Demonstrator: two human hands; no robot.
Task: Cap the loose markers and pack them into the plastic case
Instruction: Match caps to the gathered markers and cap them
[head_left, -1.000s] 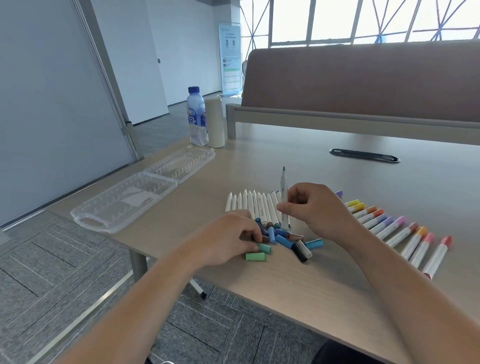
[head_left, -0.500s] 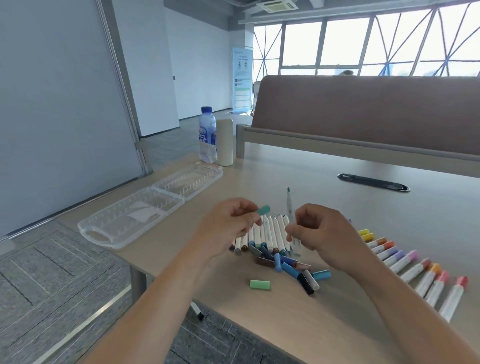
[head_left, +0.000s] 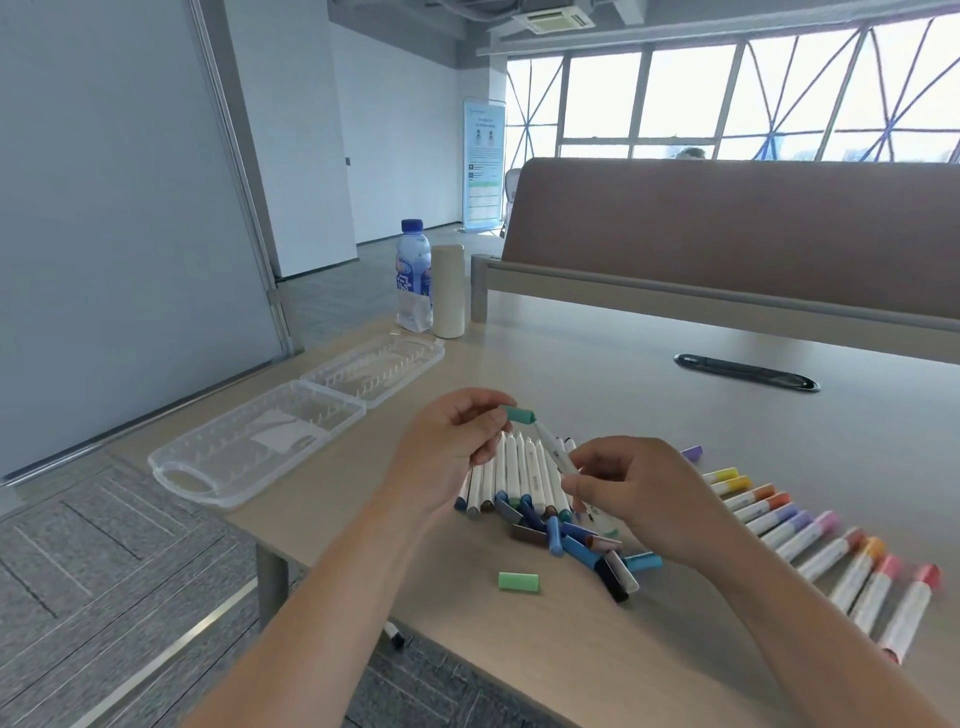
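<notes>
My left hand (head_left: 448, 451) pinches a teal cap (head_left: 519, 414) above the table. My right hand (head_left: 641, 493) grips a white marker (head_left: 555, 450), tilted so that its tip meets the teal cap. Below lies a row of uncapped white markers (head_left: 519, 475) with several loose caps (head_left: 582, 545) piled at their near ends. A light green cap (head_left: 518, 581) lies alone nearer me. A row of capped markers (head_left: 810, 535) fans out to the right. The clear plastic case (head_left: 291, 421) lies open on the table's left side.
A water bottle (head_left: 414, 275) and a cream cylinder (head_left: 448, 291) stand behind the case. A black cable slot (head_left: 746, 372) sits in the table at the right. A brown divider panel (head_left: 727, 234) runs along the far side. The table's left edge drops to carpet.
My left hand lifted a teal cap off the table. My right hand tilted its marker towards it, and tip and cap now meet. The camera view rose.
</notes>
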